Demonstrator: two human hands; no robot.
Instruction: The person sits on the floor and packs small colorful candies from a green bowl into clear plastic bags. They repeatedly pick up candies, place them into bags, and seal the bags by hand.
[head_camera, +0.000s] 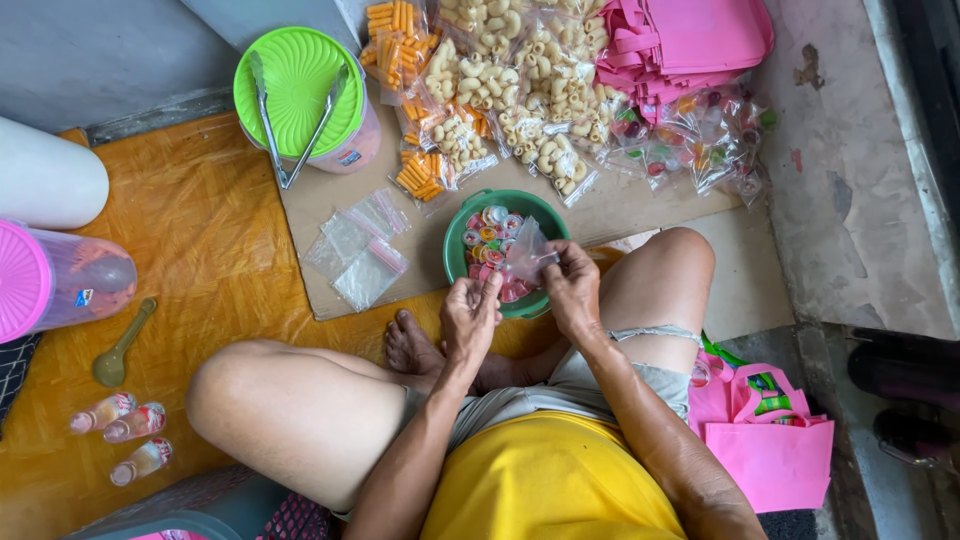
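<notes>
- Person sits cross-legged on an orange mat (215, 250), head view looking down; bare knees left and right, one foot (410, 345) tucked in the middle.
- Right hand (572, 290): thumb and fingers pinch the mouth of a small clear plastic bag (527, 252), held just above the bowl.
- Left hand (470, 315): fingers curled together at the near-left rim of the bowl, fingertips closed on something small; can't tell what.
- Green bowl (455, 262): sits on the floor between the knees, just far of the foot. Holds small round jelly cups (488, 240), red, pink and white.
- Flat cardboard sheet (620, 205) lies under the far half of the bowl and runs left and right.
- Left of the bowl, on the cardboard: loose pile of empty clear zip bags (358, 248).
- Far left: tub with a green lid (298, 90), metal tongs (295, 120) lying across the lid.
- Far centre: filled bags of pale and orange puffed snacks (500, 90).
- Far right: bags of coloured jelly cups (700, 140), with a stack of pink fabric bags (690, 40) behind them.
- Left edge: jar on its side with a pink lid (20, 280); near it a green spoon (120, 345) and three small bottles (125, 430) on the mat.
- Near right, beside the right knee: pink tote bags (775, 455).
</notes>
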